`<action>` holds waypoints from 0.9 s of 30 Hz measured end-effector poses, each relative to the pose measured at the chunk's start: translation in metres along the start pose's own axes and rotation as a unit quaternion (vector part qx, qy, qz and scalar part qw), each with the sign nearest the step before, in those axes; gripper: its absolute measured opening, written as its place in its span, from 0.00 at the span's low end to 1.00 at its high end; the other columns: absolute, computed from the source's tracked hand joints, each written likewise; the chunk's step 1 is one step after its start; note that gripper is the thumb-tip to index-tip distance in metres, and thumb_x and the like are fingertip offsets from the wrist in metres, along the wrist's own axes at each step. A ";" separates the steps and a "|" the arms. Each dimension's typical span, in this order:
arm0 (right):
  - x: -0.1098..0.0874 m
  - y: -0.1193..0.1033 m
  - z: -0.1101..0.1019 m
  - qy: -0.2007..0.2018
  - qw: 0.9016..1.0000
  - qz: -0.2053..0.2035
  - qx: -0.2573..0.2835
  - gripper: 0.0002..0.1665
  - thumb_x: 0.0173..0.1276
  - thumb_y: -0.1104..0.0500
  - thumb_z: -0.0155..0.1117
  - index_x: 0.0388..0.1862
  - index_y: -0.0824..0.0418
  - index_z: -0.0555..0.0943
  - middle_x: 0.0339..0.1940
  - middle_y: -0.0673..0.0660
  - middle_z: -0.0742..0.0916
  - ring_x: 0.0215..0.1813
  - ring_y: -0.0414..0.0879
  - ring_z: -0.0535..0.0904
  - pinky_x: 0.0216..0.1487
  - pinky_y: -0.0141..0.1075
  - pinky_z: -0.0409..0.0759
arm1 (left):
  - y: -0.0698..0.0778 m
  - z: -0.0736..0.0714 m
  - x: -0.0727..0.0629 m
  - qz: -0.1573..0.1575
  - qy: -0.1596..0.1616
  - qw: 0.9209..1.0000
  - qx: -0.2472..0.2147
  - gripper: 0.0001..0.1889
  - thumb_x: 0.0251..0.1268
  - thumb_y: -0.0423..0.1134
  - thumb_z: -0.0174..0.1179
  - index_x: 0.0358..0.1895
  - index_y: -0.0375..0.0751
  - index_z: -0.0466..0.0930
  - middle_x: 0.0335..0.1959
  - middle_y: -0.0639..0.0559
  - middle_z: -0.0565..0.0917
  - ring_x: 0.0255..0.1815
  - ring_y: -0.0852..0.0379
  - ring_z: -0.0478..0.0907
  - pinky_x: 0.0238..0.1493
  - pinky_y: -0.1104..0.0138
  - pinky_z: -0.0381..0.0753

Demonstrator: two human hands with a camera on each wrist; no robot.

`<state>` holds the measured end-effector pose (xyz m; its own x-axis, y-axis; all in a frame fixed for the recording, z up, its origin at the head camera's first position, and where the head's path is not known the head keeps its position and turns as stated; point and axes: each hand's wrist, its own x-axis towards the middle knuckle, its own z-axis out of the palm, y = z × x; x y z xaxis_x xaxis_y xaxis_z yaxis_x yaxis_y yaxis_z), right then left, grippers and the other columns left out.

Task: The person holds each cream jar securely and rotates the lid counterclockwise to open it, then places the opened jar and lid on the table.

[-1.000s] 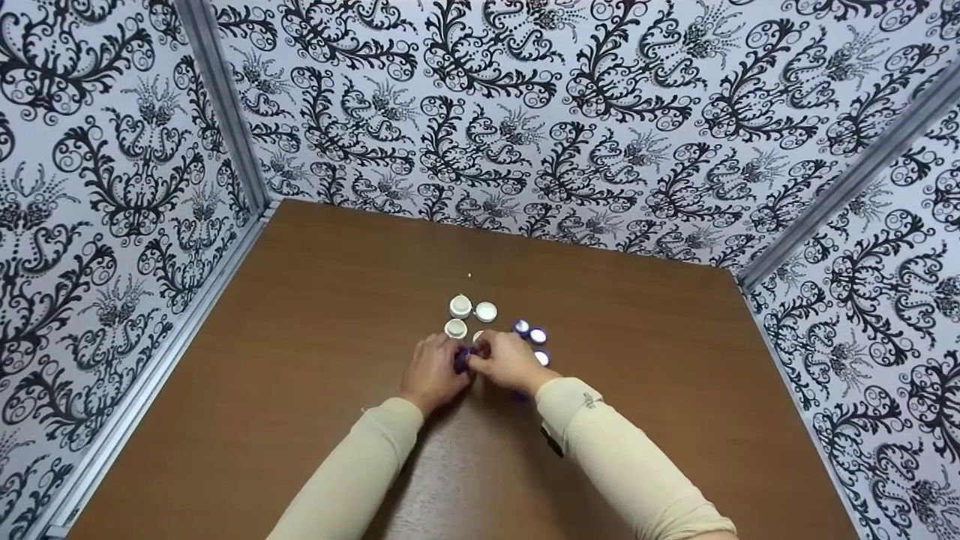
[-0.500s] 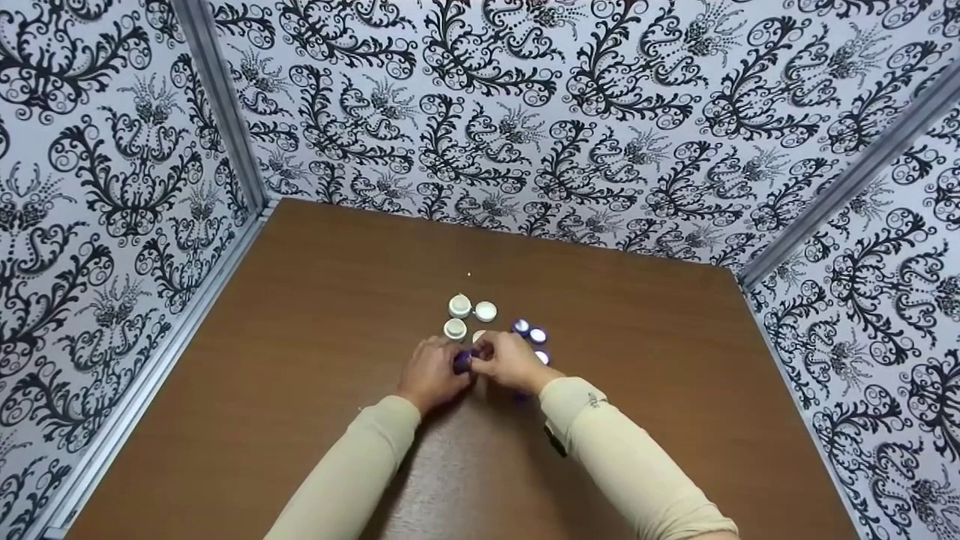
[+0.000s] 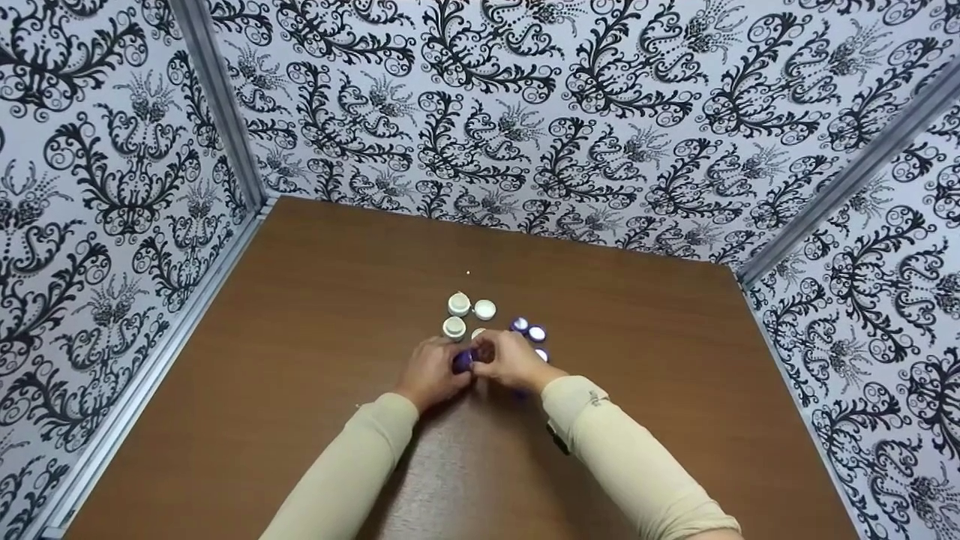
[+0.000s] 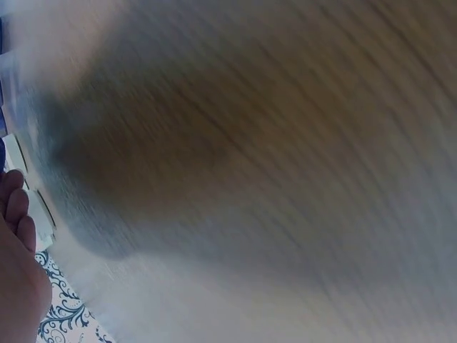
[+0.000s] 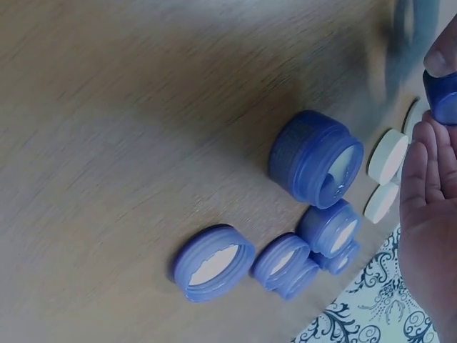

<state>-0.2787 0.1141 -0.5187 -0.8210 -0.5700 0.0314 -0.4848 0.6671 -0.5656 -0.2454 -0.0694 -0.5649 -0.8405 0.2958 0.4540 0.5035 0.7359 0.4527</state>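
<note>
In the head view both hands meet at a small purple jar (image 3: 463, 361), held low over the table. My left hand (image 3: 429, 373) grips it from the left. My right hand (image 3: 511, 361) pinches its right end, and its fingers hide whether a lid sits there. The right wrist view shows the jar (image 5: 444, 96) as blue, with a thumb above it. Nearest my right hand stand an open blue-purple jar (image 5: 300, 161) and an upturned lid (image 5: 214, 264). In the left wrist view only curled fingers (image 4: 16, 204) show at the left edge.
Beyond the hands are white open jars (image 3: 459, 304) and a white lid (image 3: 485, 309). Several smaller purple jars (image 5: 330, 225) and lids (image 5: 280, 259) lie to the right. The brown table (image 3: 337, 262) is bounded by patterned walls (image 3: 495, 112) at the back and sides.
Both hands stay nearly in place around the purple jar. Slightly more of the jar shows between them, as the right hand's fingers shift a little. The other jars and lids have not moved.
</note>
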 end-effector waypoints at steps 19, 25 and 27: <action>0.001 0.000 0.000 0.011 1.000 0.018 -0.021 0.12 0.69 0.50 0.63 0.36 0.58 0.85 0.30 0.47 0.85 0.35 0.43 0.78 0.39 0.40 0.77 | 0.004 -0.005 0.000 0.017 0.002 0.998 0.062 0.18 0.46 0.44 0.73 0.39 0.38 0.85 0.38 0.48 0.85 0.42 0.46 0.79 0.51 0.55 0.75; 0.001 0.002 0.001 0.006 1.000 0.007 -0.008 0.10 0.65 0.52 0.67 0.38 0.58 0.84 0.31 0.47 0.85 0.35 0.42 0.79 0.40 0.38 0.78 | 0.002 -0.004 0.000 0.025 0.004 0.998 0.053 0.18 0.45 0.43 0.73 0.40 0.38 0.86 0.38 0.48 0.85 0.43 0.46 0.80 0.52 0.54 0.75; 0.000 0.003 0.001 0.006 1.000 -0.003 -0.001 0.11 0.62 0.55 0.70 0.40 0.59 0.84 0.32 0.48 0.85 0.36 0.42 0.80 0.40 0.38 0.78 | 0.001 -0.003 0.000 0.017 -0.001 0.999 0.043 0.20 0.45 0.43 0.72 0.43 0.38 0.87 0.40 0.47 0.85 0.44 0.46 0.80 0.52 0.54 0.75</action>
<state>-0.2803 0.1153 -0.5215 -0.8215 -0.5684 0.0445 -0.4904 0.6647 -0.5636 -0.2444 -0.0704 -0.5618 -0.8232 0.3236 0.4664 0.5135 0.7748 0.3688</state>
